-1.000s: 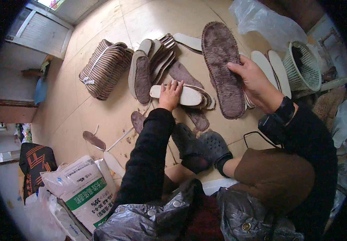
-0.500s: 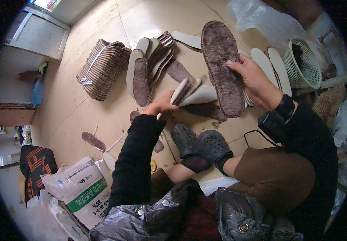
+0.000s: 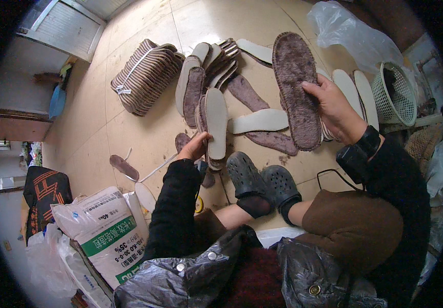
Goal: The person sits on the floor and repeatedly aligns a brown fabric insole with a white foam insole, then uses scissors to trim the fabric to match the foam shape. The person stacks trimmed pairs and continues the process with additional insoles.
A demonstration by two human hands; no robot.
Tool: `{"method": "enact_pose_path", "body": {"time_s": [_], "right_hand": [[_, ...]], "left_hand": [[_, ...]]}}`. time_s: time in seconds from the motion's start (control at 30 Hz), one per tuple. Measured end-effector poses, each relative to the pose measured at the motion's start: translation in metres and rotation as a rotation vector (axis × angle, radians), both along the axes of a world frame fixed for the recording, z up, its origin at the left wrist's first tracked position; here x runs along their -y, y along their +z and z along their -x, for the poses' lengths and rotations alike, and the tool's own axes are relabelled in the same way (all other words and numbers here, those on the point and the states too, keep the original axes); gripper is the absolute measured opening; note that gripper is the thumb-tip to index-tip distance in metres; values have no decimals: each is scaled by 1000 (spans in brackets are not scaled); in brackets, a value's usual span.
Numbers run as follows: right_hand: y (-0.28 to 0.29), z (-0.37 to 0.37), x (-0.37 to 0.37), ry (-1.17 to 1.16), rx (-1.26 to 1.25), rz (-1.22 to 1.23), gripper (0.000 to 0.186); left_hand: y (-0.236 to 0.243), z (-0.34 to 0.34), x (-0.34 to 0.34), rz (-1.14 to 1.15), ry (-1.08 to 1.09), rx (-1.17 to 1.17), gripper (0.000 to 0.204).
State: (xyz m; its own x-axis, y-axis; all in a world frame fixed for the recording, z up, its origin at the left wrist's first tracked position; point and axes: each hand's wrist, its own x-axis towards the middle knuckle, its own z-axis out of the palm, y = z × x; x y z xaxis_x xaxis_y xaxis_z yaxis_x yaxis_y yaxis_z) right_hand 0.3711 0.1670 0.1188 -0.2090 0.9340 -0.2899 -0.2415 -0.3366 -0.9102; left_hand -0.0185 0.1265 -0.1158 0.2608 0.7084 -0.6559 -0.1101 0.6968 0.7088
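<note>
My left hand (image 3: 195, 147) is closed round a small stack of insoles (image 3: 216, 123), held upright with a pale, smooth face outward. My right hand (image 3: 337, 110) grips a brown fuzzy insole (image 3: 296, 92) by its right side, thumb on the pile; at least one more edge shows behind it. Between the hands, a white-backed insole (image 3: 260, 121) and a fuzzy brown insole (image 3: 272, 142) lie on the floor. Beyond my left hand rests a loose heap of insoles (image 3: 193, 92). Partly hidden behind my right hand are more white insoles (image 3: 348, 90).
A bundle of insoles tied with white string (image 3: 144, 77) lies at the far left. To the right are a white mesh basket (image 3: 396, 95) and clear plastic sheeting (image 3: 355, 36). My dark clogs (image 3: 249, 174) are below the hands. A large printed sack (image 3: 98, 231) stands at lower left.
My left hand has drawn its stack back from the loose insoles and turned it upright, pale face showing. My right hand still holds the fuzzy insole. The whole view has shifted slightly.
</note>
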Motion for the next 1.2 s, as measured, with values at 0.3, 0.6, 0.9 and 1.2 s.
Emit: {"method": "enact_pose_path", "body": {"time_s": [0.3,0.6,0.9,1.2], "right_hand": [[-3,-6,-2,-10,10,-10,27],[1,-5,0,-20,9,-13,26],[7,-7,1,-113,-58,-14,24],[10,17,12,117,-98,99,34]], "left_hand": [[12,-25,2,-245,-75,-1110,49],[10,-131,-24,-1320,-583,-1251,53],[31,-121,-35,-707,-599,-804,34],[159,-126,61,-348,187,510,41]]}}
